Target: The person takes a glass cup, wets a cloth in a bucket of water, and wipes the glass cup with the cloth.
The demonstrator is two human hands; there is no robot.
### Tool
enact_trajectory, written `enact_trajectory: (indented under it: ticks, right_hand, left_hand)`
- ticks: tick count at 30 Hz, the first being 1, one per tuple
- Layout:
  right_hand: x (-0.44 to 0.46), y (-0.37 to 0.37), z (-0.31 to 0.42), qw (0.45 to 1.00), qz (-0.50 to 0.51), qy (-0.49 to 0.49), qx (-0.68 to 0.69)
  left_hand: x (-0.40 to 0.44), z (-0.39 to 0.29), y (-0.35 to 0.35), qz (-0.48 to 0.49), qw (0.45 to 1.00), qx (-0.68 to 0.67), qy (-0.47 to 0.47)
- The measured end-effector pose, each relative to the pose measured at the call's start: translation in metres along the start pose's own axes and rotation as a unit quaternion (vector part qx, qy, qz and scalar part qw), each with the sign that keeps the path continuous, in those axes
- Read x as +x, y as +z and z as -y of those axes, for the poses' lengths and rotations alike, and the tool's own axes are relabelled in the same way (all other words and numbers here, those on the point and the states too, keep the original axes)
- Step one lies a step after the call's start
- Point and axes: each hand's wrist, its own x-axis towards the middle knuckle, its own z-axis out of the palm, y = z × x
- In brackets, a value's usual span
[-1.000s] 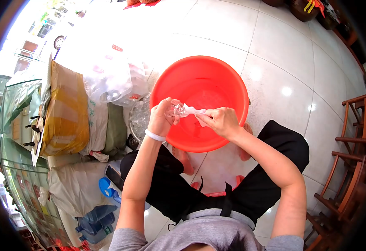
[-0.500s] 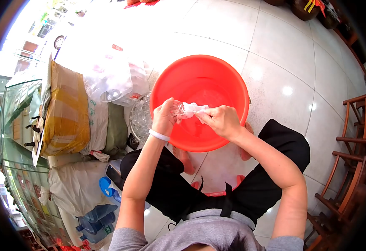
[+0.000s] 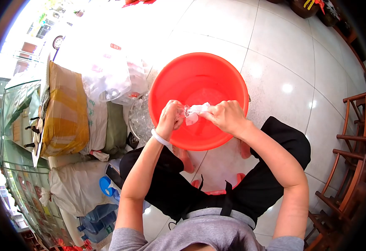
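Observation:
Over a large red basin, my left hand is wrapped around a small clear glass, most of it hidden by the fingers. The glass lies sideways with its open end toward the right. My right hand pinches a white cloth against that end, and a flap of the cloth hangs below. Whether the cloth reaches inside the glass I cannot tell. A white band circles my left wrist. Left of the basin, a round container of clear glassware stands partly behind the basin rim.
White plastic bags and a taped cardboard box stand at the left. Sacks and large blue water bottles lie nearer. Wooden chairs line the right side of the tiled floor.
My left hand has turned and closed further around the glass, its open end now showing more. The cloth has shifted slightly right, with a flap dropping below it.

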Motion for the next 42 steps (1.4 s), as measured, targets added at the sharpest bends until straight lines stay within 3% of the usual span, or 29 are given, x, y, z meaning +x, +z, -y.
enact_trajectory:
  ticks: [4,6,11,13,19,22,34,42]
  right_hand:
    - [-0.005,0.002,0.002,0.997,0.069,-0.018,-0.043]
    - [-0.007,0.003,0.006,0.993,0.113,-0.004,0.014]
    - [-0.012,0.007,0.01,0.99,0.11,-0.01,0.092]
    - [-0.011,0.006,0.01,0.982,0.134,-0.003,0.131]
    - [-0.002,-0.002,0.013,0.964,0.106,-0.022,0.241]
    - [-0.006,-0.009,-0.003,0.994,0.044,-0.023,0.097]
    - [-0.008,-0.03,0.003,0.998,0.058,-0.005,0.024]
    - [-0.009,-0.017,0.006,0.999,0.014,-0.037,0.014]
  left_hand:
    - [-0.004,0.006,0.005,0.015,0.999,0.035,-0.016]
    - [-0.005,0.009,0.004,0.016,0.999,0.031,-0.018]
    - [-0.009,0.015,0.013,0.003,0.997,0.075,0.009]
    - [-0.013,0.011,0.016,-0.018,0.999,0.046,-0.021]
    - [-0.005,0.006,0.004,-0.035,0.999,-0.002,0.011]
    - [0.005,0.011,-0.008,-0.05,0.997,-0.023,0.053]
    - [0.001,-0.003,-0.004,-0.061,0.995,-0.074,0.02]
    - [0.005,0.012,-0.007,-0.065,0.996,0.002,0.06]
